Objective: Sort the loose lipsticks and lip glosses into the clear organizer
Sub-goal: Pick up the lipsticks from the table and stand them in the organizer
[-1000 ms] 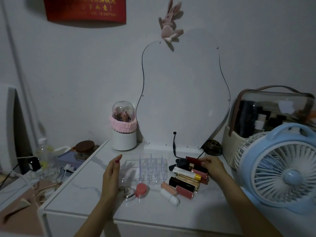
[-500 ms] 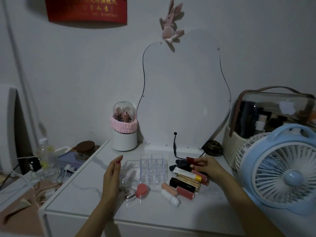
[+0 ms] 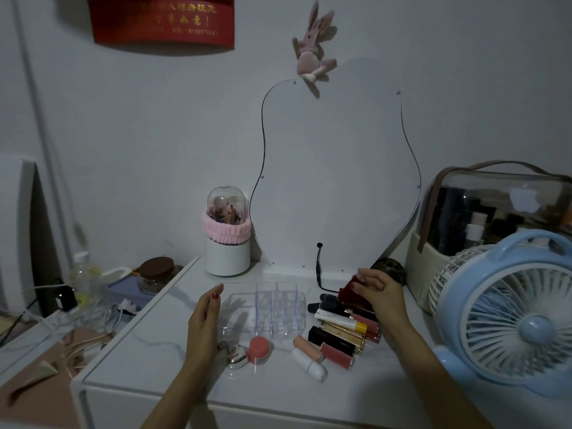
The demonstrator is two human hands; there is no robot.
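A clear organizer [image 3: 272, 308] with several empty slots stands mid-table. Just right of it lies a pile of lipsticks and lip glosses [image 3: 343, 326], among them a white tube with a yellow band [image 3: 340, 322], a black case [image 3: 328, 335] and a white lipstick [image 3: 309, 363]. My right hand [image 3: 380, 295] pinches a dark red lipstick [image 3: 349, 292] and holds it tilted, lifted just above the back of the pile. My left hand [image 3: 204, 320] stands on edge with straight fingers, left of the organizer, holding nothing.
A blue fan [image 3: 507, 317] crowds the right side, a cream cosmetics case [image 3: 483, 224] behind it. A mirror [image 3: 334, 181] with a black cable, and a white brush holder [image 3: 227, 243], stand at the back. A pink round compact [image 3: 258, 349] and a silver item [image 3: 236, 356] lie in front.
My right hand has closed round the dark red lipstick and raised it off the pile, tilting it. My left hand has stayed beside the organizer.
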